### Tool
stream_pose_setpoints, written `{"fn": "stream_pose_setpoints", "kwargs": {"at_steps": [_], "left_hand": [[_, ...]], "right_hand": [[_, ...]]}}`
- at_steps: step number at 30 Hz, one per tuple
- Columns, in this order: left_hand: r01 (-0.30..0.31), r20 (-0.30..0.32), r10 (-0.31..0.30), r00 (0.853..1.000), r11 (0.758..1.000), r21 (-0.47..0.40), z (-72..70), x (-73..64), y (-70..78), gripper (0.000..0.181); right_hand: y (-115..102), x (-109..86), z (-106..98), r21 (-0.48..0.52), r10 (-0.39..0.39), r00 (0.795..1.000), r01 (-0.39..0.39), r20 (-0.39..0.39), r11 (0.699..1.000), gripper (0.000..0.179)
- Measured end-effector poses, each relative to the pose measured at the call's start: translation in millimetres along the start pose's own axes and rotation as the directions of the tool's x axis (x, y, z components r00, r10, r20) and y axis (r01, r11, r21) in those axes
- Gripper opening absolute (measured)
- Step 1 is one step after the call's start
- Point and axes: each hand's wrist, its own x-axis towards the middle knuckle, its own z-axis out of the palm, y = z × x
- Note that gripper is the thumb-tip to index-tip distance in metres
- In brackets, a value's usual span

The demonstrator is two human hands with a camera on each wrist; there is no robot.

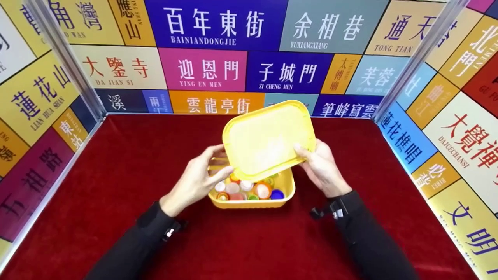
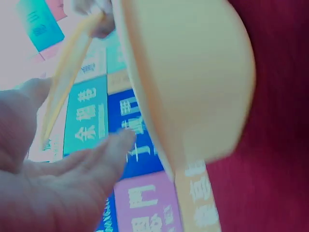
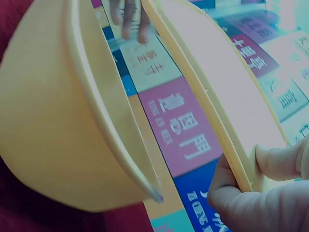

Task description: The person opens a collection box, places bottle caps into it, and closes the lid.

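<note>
A yellow plastic lid (image 1: pixel 268 136) is tilted up over a matching yellow box (image 1: pixel 249 204). My right hand (image 1: pixel 322 168) pinches the lid by its right edge, thumb on the face turned toward me; the right wrist view shows this grip on the lid's rim (image 3: pixel 207 104). My left hand (image 1: pixel 194 179) is by the lid's lower left corner and the box's left side. In the left wrist view its fingers (image 2: pixel 104 159) are spread and hold nothing. Inside the box lie several colourful round plastic caps (image 1: pixel 262 190); the lid hides the box's back part.
The box stands on a dark red cloth-covered table (image 1: pixel 249 245). Behind and on both sides rise panels (image 1: pixel 206 70) of coloured blocks with Chinese characters, joined by metal corner posts (image 1: pixel 70 58). Dark straps with small devices (image 1: pixel 337 210) sit on both wrists.
</note>
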Motion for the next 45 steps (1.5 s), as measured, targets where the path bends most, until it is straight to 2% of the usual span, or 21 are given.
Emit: {"fn": "stream_pose_setpoints", "kwargs": {"at_steps": [3,7,13,15,17,18,20,21,23,26,29,31,32,34,36,39,41,43,44,45], "left_hand": [[0.011,0.015,-0.009,1.0,0.991,-0.132,4.3,-2.5,6.5,0.055],[-0.004,-0.033,-0.003,0.999,0.979,-0.206,4.7,-4.5,12.8,0.044],[-0.057,-0.092,0.042,0.995,0.984,-0.167,0.9,-2.9,15.0,0.038],[-0.092,-0.114,0.076,0.991,0.986,-0.14,-0.5,-2.3,15.2,0.037],[-0.148,-0.148,0.133,0.98,0.984,-0.096,-2.7,-2.0,15.7,0.032],[-0.184,-0.166,0.171,0.971,0.981,-0.066,-4.0,-1.8,16.1,0.029],[-0.266,-0.205,0.26,0.944,0.964,-0.002,-7.0,-1.4,16.5,0.023],[-0.307,-0.222,0.307,0.926,0.951,0.035,-8.7,-1.1,16.4,0.02],[-0.381,-0.239,0.393,0.888,0.92,0.095,-12.0,-0.7,15.3,0.015],[-0.461,-0.227,0.494,0.84,0.868,0.184,-16.2,-0.4,12.2,0.014],[-0.504,-0.173,0.55,0.817,0.827,0.251,-18.5,-1.4,8.2,0.02],[-0.522,-0.123,0.569,0.813,0.806,0.28,-19.0,-2.5,5.8,0.026],[-0.532,-0.096,0.577,0.811,0.795,0.291,-18.8,-3.1,4.4,0.028],[-0.55,-0.045,0.59,0.806,0.776,0.31,-18.4,-3.9,2.1,0.029],[-0.565,-0.008,0.598,0.801,0.761,0.319,-17.7,-4.1,0.5,0.03],[-0.574,0.01,0.606,0.795,0.747,0.337,-16.8,-3.4,-1.4,0.028],[-0.565,0.01,0.596,0.803,0.755,0.333,-17.1,-2.6,-2.1,0.029],[-0.543,0.012,0.573,0.82,0.77,0.335,-18.5,-1.3,-2.4,0.033],[-0.526,0.009,0.557,0.831,0.779,0.342,-19.6,-0.4,-2.3,0.036],[-0.498,0.002,0.531,0.848,0.794,0.348,-20.8,0.6,-1.9,0.038]], "right_hand": [[6,-4.9,7,0.001,-0.002,1.0,0.002,0.021,1.0,0.039],[11,-8.7,12,0.007,-0.007,0.997,0.006,0.072,1.0,0.042],[8,-10.5,12,-0.013,-0.019,0.992,0.021,0.127,1.0,0.046],[4,-10.2,10,-0.039,0.009,0.989,-0.003,0.15,0.999,0.05],[-3,-9.1,6,-0.062,0.058,0.984,-0.048,0.166,0.997,0.059],[-7,-8.5,4,-0.075,0.089,0.98,-0.077,0.176,0.994,0.069],[-15,-7.5,-2,-0.081,0.146,0.969,-0.132,0.198,0.988,0.091],[-19,-7.1,-6,-0.076,0.174,0.962,-0.161,0.211,0.984,0.103],[-26,-7.0,-13,-0.057,0.229,0.942,-0.222,0.246,0.973,0.116],[-34,-8.2,-22,-0.017,0.309,0.9,-0.319,0.307,0.948,0.118],[-36,-8.6,-25,0.009,0.372,0.856,-0.401,0.36,0.916,0.109],[-36,-8.6,-25,0.025,0.399,0.84,-0.438,0.368,0.899,0.096],[-35,-8.6,-25,0.025,0.406,0.84,-0.444,0.359,0.896,0.084],[-33,-9.1,-26,0.013,0.413,0.852,-0.44,0.32,0.898,0.057],[-31,-9.2,-27,-0.021,0.412,0.869,-0.422,0.274,0.906,0.038],[-28,-9.2,-29,-0.067,0.393,0.888,-0.388,0.241,0.919,0.033],[-27,-8.7,-28,-0.081,0.375,0.893,-0.367,0.248,0.927,0.034],[-27,-8.9,-27,-0.08,0.359,0.899,-0.351,0.252,0.933,0.032],[-27,-9.0,-27,-0.08,0.349,0.903,-0.34,0.249,0.937,0.03],[-27,-9.2,-27,-0.086,0.34,0.909,-0.329,0.243,0.941,0.028]]}}
